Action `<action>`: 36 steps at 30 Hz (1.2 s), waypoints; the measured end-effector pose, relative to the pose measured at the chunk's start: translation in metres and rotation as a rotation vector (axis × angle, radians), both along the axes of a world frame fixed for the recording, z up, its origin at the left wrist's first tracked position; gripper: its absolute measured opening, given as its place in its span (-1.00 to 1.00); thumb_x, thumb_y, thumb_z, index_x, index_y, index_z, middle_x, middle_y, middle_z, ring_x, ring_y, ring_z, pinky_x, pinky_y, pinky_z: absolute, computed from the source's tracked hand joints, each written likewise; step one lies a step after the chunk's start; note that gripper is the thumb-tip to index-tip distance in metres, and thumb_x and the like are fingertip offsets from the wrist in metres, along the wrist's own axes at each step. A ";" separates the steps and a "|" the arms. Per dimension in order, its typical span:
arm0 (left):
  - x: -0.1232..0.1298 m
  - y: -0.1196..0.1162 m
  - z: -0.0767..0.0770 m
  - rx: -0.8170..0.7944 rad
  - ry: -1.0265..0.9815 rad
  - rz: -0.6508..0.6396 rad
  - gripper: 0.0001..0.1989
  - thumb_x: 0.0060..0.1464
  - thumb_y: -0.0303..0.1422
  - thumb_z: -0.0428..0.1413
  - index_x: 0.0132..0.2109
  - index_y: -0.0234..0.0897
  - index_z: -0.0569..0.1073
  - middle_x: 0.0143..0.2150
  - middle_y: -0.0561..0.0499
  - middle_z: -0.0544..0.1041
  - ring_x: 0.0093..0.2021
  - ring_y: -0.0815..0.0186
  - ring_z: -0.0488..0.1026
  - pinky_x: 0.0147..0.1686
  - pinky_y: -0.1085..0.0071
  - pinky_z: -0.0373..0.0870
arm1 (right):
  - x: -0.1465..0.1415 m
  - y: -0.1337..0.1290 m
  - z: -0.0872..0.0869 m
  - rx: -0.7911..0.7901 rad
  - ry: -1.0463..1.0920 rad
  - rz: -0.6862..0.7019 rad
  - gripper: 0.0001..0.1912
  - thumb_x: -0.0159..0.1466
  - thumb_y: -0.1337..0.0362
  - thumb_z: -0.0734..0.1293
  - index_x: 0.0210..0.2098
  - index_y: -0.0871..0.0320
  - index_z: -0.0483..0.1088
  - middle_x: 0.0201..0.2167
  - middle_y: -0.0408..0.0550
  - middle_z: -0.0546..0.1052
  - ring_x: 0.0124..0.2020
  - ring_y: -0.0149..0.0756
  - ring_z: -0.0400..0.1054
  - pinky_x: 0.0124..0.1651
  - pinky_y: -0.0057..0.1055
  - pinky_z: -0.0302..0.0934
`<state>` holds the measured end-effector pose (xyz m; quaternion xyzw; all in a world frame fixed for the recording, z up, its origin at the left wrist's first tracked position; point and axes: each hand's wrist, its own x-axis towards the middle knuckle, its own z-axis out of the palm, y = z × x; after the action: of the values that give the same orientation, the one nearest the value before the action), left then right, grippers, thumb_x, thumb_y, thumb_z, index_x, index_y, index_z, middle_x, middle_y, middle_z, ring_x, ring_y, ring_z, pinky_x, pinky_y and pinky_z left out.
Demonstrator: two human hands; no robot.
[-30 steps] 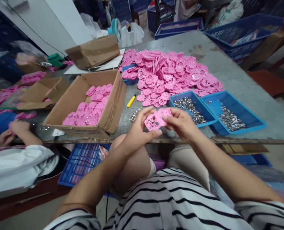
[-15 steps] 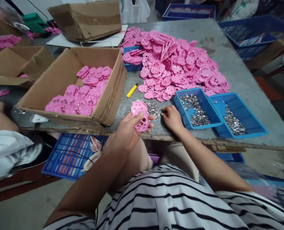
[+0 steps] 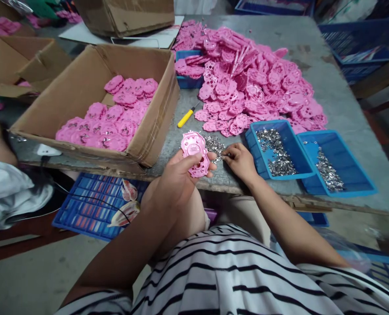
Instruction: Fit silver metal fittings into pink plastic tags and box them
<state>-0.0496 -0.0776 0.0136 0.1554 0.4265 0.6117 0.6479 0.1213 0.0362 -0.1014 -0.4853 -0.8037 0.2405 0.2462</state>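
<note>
Now the right hand (image 3: pixel 242 162) is off the flat pink plastic piece (image 3: pixel 192 143), free for the little heap of shiny metal bits (image 3: pixel 214 145); the left hand (image 3: pixel 178 176) alone grips the piece beside it. The right fingertips bunch together; I cannot tell if they hold one. A brown cardboard box (image 3: pixel 163 116) sits on the grey table (image 3: pixel 341 109), a dark blue crate (image 3: pixel 344 37) beyond.

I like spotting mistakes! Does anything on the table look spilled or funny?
Maybe one thing: a little heap of small metal pieces lies loose on the table, beside the right hand, while similar-looking bits sit in blue trays. It could be on purpose. Nothing looks clearly broken.
</note>
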 end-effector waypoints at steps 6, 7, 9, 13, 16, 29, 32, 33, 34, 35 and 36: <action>0.001 0.001 0.000 0.003 0.019 0.011 -0.64 0.01 -0.48 0.11 0.00 -0.31 0.32 -0.37 -0.01 0.57 -0.45 0.35 0.52 -0.50 0.50 0.40 | -0.003 0.001 -0.001 0.028 -0.021 0.012 -0.91 0.16 0.36 0.29 -0.48 0.10 0.36 -0.35 0.01 0.45 -0.25 -0.16 0.34 -0.17 -0.25 0.22; 0.001 0.002 -0.001 0.006 0.025 0.012 -0.64 0.01 -0.48 0.11 -0.01 -0.31 0.32 -0.37 -0.01 0.57 -0.45 0.35 0.52 -0.50 0.50 0.40 | -0.002 0.001 -0.001 0.028 -0.011 0.011 -0.90 0.16 0.35 0.28 -0.49 0.10 0.34 -0.36 0.01 0.45 -0.26 -0.16 0.34 -0.17 -0.25 0.22; 0.001 0.002 -0.002 0.013 0.040 0.017 -0.64 0.00 -0.48 0.12 -0.01 -0.31 0.32 -0.37 -0.01 0.57 -0.45 0.36 0.52 -0.49 0.50 0.40 | -0.001 0.001 -0.001 0.021 0.037 0.000 -0.90 0.17 0.33 0.27 -0.49 0.09 0.30 -0.37 0.00 0.44 -0.28 -0.18 0.33 -0.17 -0.26 0.21; 0.002 0.004 -0.002 0.009 0.059 0.039 -0.61 -0.01 -0.50 0.12 0.01 -0.32 0.32 -0.39 0.00 0.57 -0.47 0.36 0.51 -0.50 0.51 0.38 | 0.001 0.000 -0.001 -0.039 0.198 -0.061 -0.91 0.17 0.29 0.24 -0.47 0.09 0.26 -0.41 -0.05 0.45 -0.34 -0.24 0.32 -0.20 -0.29 0.20; 0.003 0.006 -0.001 -0.005 0.072 0.062 -0.66 0.01 -0.53 0.08 -0.01 -0.34 0.32 -0.42 0.00 0.56 -0.50 0.36 0.50 -0.53 0.50 0.37 | 0.002 0.000 -0.001 -0.098 0.306 -0.144 -0.91 0.15 0.26 0.24 -0.47 0.09 0.25 -0.46 -0.08 0.44 -0.41 -0.28 0.29 -0.25 -0.32 0.19; 0.013 0.008 -0.003 -0.045 0.177 0.020 -0.75 -0.07 -0.56 0.11 -0.18 -0.33 0.34 -0.46 0.04 0.54 -0.56 0.42 0.45 -0.56 0.53 0.33 | -0.021 -0.028 0.045 -0.468 0.878 -0.049 -0.87 0.10 0.25 0.31 -0.33 0.09 0.39 -0.59 -0.26 0.35 -0.59 -0.45 0.19 -0.50 -0.46 0.07; 0.014 0.009 -0.005 -0.041 0.188 0.019 -0.73 -0.12 -0.56 0.14 -0.20 -0.33 0.34 -0.46 0.04 0.54 -0.56 0.42 0.45 -0.56 0.53 0.32 | -0.032 -0.040 0.064 -0.566 0.988 0.048 -0.90 0.07 0.25 0.35 -0.40 0.10 0.41 -0.62 -0.27 0.36 -0.61 -0.49 0.21 -0.51 -0.48 0.10; 0.014 0.009 -0.005 -0.039 0.188 0.019 -0.74 -0.12 -0.56 0.15 -0.21 -0.34 0.34 -0.46 0.04 0.54 -0.56 0.42 0.44 -0.56 0.53 0.32 | -0.034 -0.042 0.068 -0.582 1.014 0.060 -0.91 0.06 0.25 0.37 -0.42 0.10 0.40 -0.62 -0.28 0.36 -0.61 -0.50 0.22 -0.52 -0.49 0.11; 0.014 0.009 -0.005 -0.035 0.186 0.016 -0.75 -0.13 -0.55 0.15 -0.22 -0.34 0.34 -0.46 0.03 0.54 -0.56 0.42 0.44 -0.57 0.53 0.32 | -0.037 -0.044 0.071 -0.593 1.035 0.067 -0.90 0.04 0.26 0.38 -0.44 0.11 0.39 -0.62 -0.28 0.37 -0.62 -0.50 0.23 -0.53 -0.49 0.11; 0.014 0.009 -0.005 -0.029 0.183 0.014 -0.76 -0.13 -0.54 0.15 -0.23 -0.35 0.35 -0.46 0.03 0.54 -0.56 0.42 0.44 -0.57 0.53 0.32 | -0.039 -0.045 0.073 -0.600 1.051 0.072 -0.89 0.03 0.26 0.39 -0.44 0.11 0.39 -0.62 -0.27 0.39 -0.62 -0.50 0.24 -0.54 -0.49 0.12; 0.014 0.009 -0.006 -0.023 0.181 0.013 -0.76 -0.13 -0.53 0.15 -0.23 -0.35 0.35 -0.45 0.03 0.53 -0.56 0.43 0.44 -0.57 0.52 0.32 | -0.040 -0.045 0.074 -0.603 1.063 0.075 -0.88 0.02 0.26 0.40 -0.44 0.11 0.39 -0.60 -0.27 0.40 -0.63 -0.50 0.25 -0.55 -0.49 0.13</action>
<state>-0.0359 -0.0687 0.0081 0.1999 0.4910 0.5945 0.6046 0.0815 -0.0089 -0.0272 -0.3186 -0.4841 0.6749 0.4568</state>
